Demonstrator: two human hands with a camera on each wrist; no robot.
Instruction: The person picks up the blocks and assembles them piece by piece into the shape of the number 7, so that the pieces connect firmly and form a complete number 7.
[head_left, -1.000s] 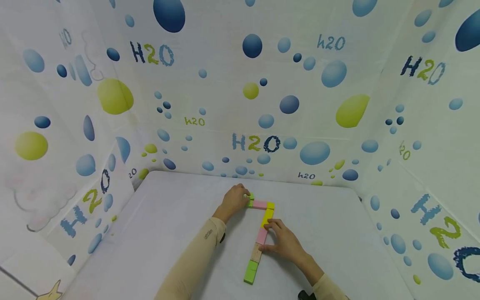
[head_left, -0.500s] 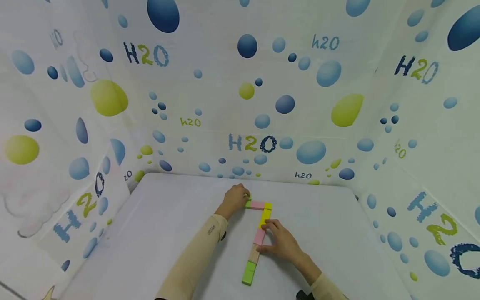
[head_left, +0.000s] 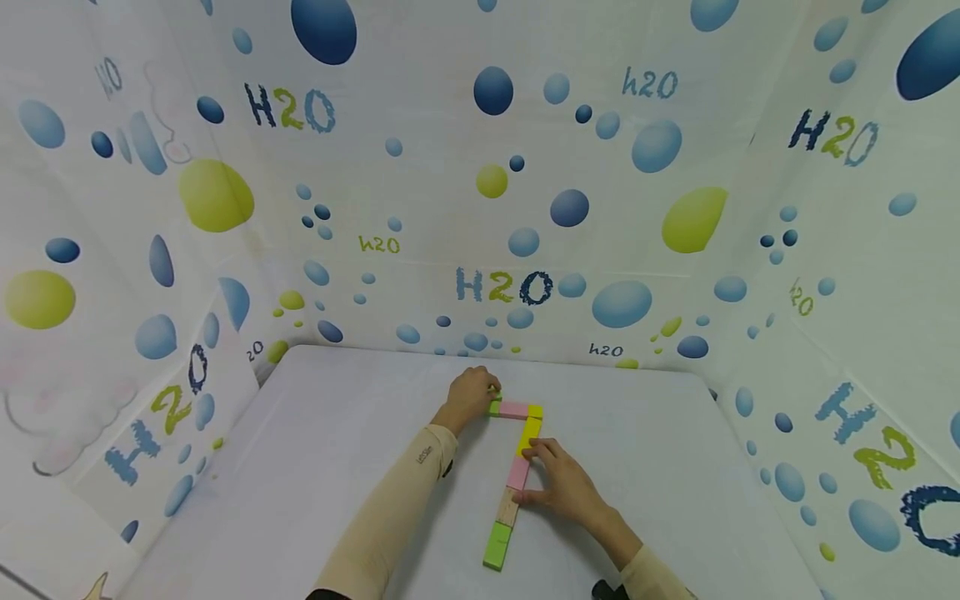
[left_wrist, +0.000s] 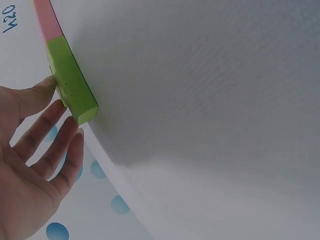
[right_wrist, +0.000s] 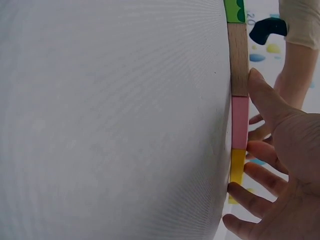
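Observation:
A bent row of coloured wooden blocks lies on the white table. Its far arm has a green block (head_left: 494,407) and a pink block (head_left: 514,410). From the yellow corner block (head_left: 535,412), yellow, pink (head_left: 518,473), bare wood (head_left: 507,505) and green (head_left: 497,546) blocks run nearer. My left hand (head_left: 470,394) pinches at the green far end, thumb and fingertips against its side in the left wrist view; the contact is partly hidden. My right hand (head_left: 566,483) rests along the row's right side, thumb at the bare wood block, spread fingers by the yellow block (right_wrist: 237,166).
The white table (head_left: 337,500) ends at a back wall (head_left: 420,192) printed with blue and green drops and H2O lettering. Similar sheets stand at both sides. A black band (right_wrist: 267,31) sits at a sleeve cuff in the right wrist view.
The view has shifted slightly to the right. At the far end, less of the green shows beside my left fingertips than a second ago. My right hand stays in place along the row.

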